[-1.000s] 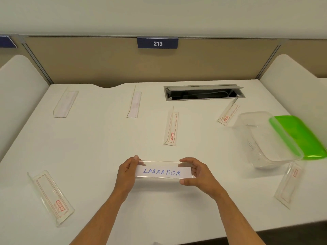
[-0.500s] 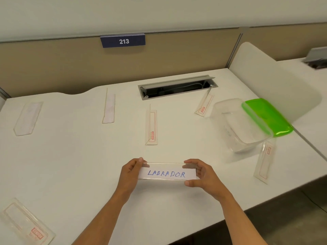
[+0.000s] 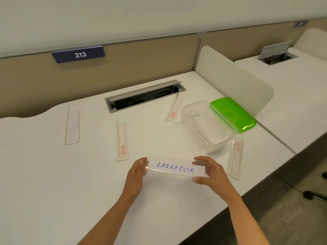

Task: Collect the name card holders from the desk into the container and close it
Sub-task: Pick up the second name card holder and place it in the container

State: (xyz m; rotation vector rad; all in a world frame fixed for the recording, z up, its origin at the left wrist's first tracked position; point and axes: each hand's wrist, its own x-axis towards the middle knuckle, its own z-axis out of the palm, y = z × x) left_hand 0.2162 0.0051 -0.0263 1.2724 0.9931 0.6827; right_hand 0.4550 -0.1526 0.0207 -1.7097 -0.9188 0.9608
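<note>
You have the first holder (image 3: 174, 167) in hand, the one whose card reads LABRADOR, so by my reading you are at the pick-and-carry step with nothing yet in the container (image 3: 208, 126). Your left hand (image 3: 137, 171) pinches its left end, thumb and fingertips curled round the edge; your right hand (image 3: 210, 171) pinches the right end the same way, fingers over the top and thumb underneath. Whether the holder is clear of the desk (image 3: 53, 174) or resting on it, I cannot tell.

The container sits at about 1 o'clock from the holder, near it, open and apparently empty. Its green lid (image 3: 232, 114) lies at the container's 2 o'clock, touching or overlapping its far rim; I cannot tell which.

Four more holders lie on the desk: one (image 3: 236, 159) just beside your right hand at 3 o'clock, one (image 3: 122, 139) at 11 o'clock, one (image 3: 174, 110) at 12 o'clock close to the cable tray (image 3: 145, 96), and one (image 3: 72, 128) well off at 10 o'clock.

Your next move likely calls for swinging the held piece toward 1 o'clock and turning it to run along the container's long side, since it looks nearly as long as the opening. One hand could let go on the way. Leave the lid until all are in.
</note>
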